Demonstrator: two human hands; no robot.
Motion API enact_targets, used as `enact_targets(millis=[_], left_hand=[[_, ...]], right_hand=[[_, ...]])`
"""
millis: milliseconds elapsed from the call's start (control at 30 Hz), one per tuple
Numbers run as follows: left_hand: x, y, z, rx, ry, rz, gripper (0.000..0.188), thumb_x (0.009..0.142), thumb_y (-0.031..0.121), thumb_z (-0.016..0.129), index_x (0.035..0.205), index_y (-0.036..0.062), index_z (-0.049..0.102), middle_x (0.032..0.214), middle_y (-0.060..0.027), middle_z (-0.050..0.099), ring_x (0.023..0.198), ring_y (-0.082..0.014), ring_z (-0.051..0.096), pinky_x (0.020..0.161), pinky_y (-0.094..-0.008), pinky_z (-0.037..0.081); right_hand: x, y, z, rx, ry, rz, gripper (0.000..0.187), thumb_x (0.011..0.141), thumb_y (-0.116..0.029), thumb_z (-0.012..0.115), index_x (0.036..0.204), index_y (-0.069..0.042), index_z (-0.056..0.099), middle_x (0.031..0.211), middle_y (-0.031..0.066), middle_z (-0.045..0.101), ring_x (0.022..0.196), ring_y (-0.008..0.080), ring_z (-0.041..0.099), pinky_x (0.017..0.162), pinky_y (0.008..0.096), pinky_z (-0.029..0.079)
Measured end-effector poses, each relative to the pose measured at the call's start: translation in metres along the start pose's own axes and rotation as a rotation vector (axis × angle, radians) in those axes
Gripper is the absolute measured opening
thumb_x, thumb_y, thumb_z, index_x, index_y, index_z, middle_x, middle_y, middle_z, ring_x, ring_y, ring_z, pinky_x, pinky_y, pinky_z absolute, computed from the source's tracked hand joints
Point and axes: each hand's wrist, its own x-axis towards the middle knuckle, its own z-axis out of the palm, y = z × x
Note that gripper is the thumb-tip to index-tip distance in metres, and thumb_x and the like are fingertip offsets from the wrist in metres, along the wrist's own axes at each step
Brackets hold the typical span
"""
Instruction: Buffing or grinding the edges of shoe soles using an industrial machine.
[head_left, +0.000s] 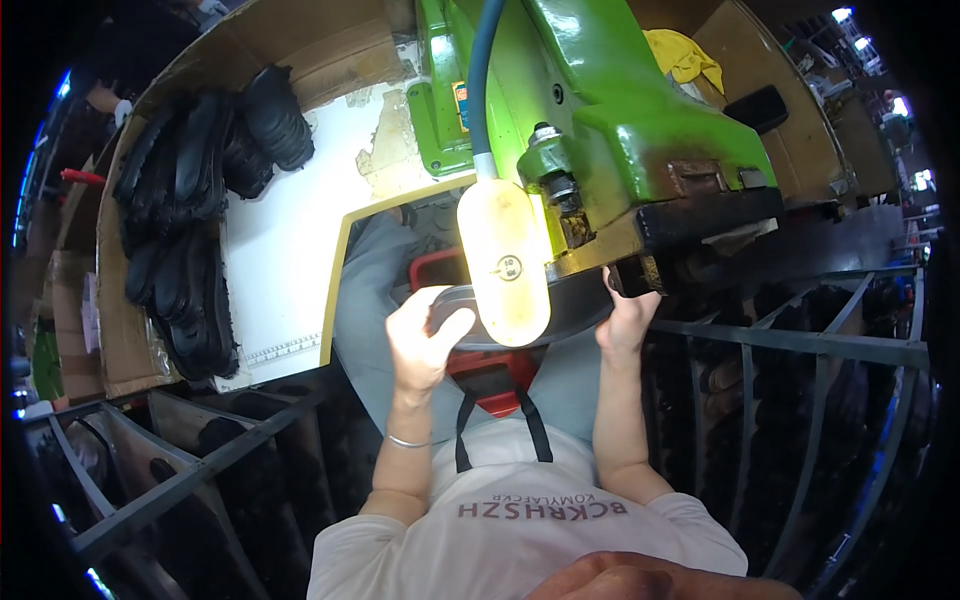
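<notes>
A long dark shoe sole (580, 308) with a rounded end spans between my two hands, its middle partly hidden by a lit lamp (512, 270). At its left end, my left hand (420, 338) is closed with thumb and fingers on the rim. My right hand (627, 318) grips the other end, close under the working head of a green machine (640, 120); its fingertips are partly hidden there. The sole lies beneath the machine's dark metal arm (600, 258); whether they touch I cannot tell.
A white table (285, 270) with a yellow edge stands at the left, black shoes (185, 210) piled on it beside cardboard (115, 280). Metal racks (210, 465) flank me, with another rack (800, 343) at the right. A yellow cloth (685, 58) lies behind the machine.
</notes>
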Motion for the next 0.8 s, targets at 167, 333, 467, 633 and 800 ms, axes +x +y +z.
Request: enact_targets(millis=[167,333,467,633,800], left_hand=[[-0.016,0.002,-0.033,-0.025,0.093,-0.154,0.018,0.078,-0.004,0.061,0.096,-0.0065,0.059,0.086,-0.0071,0.063,0.075,-0.0115,0.058,0.072,-0.0226,0.046],[-0.059,-0.025,-0.074,-0.092,-0.030,-0.337,0.018,0.081,0.004,0.066,0.096,-0.0035,0.058,0.089,-0.0055,0.062,0.080,-0.0107,0.057,0.076,-0.0236,0.046],[-0.053,-0.020,-0.040,0.301,-0.555,-0.405,0.040,0.079,0.005,0.069,0.115,-0.0046,0.055,0.098,-0.0066,0.064,0.091,-0.0094,0.057,0.083,-0.0252,0.046],[-0.003,-0.019,0.040,0.380,-0.328,-0.186,0.027,0.083,0.015,0.066,0.104,-0.0017,0.059,0.088,-0.0051,0.062,0.079,-0.0106,0.056,0.072,-0.0262,0.046],[0.011,-0.025,0.072,0.688,-0.213,0.402,0.014,0.083,0.014,0.065,0.081,0.0003,0.063,0.061,-0.0046,0.056,0.056,-0.0065,0.048,0.051,-0.0261,0.040]], right_hand=[[-0.024,0.015,0.010,-0.008,-0.082,0.113,0.025,0.081,0.001,0.062,0.105,0.003,0.060,0.093,0.0027,0.063,0.082,0.0083,0.057,0.075,0.0214,0.045],[-0.027,0.014,0.029,-0.085,-0.184,0.088,0.025,0.075,0.005,0.068,0.097,0.001,0.058,0.088,0.0026,0.063,0.079,0.0082,0.058,0.072,0.0217,0.047],[-0.024,0.007,0.037,-0.099,-0.250,0.076,0.044,0.069,0.012,0.065,0.111,0.007,0.052,0.093,0.0069,0.062,0.078,0.0091,0.058,0.072,0.0200,0.045],[-0.024,0.004,0.027,-0.119,-0.127,0.078,0.035,0.074,0.009,0.061,0.108,0.005,0.050,0.096,0.0087,0.059,0.083,0.0115,0.057,0.075,0.0218,0.045],[-0.054,0.003,-0.004,-0.139,-0.117,0.085,0.048,0.077,-0.001,0.067,0.119,0.004,0.045,0.106,0.0110,0.058,0.098,0.0148,0.056,0.087,0.0277,0.044]])
